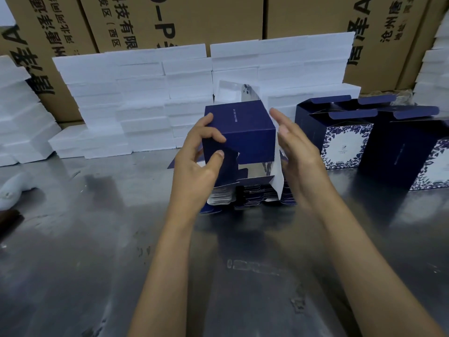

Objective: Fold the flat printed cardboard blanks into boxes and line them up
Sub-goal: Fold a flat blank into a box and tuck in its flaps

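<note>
A dark blue half-folded box (245, 132) is held up above a stack of flat printed blanks (252, 197) on the steel table. My left hand (201, 164) grips its left side, thumb pressing a blue flap inward. My right hand (296, 152) lies flat with fingers apart against the box's right side, by a white inner flap. Two folded boxes with blue floral print (340, 139) (410, 152) stand open-topped in a row to the right.
White foam slabs (136, 98) are stacked along the back, more at the left edge (19, 117). Brown shipping cartons (170, 20) rise behind them. A white cloth-like object (12, 190) lies at the left of the steel table (97, 251).
</note>
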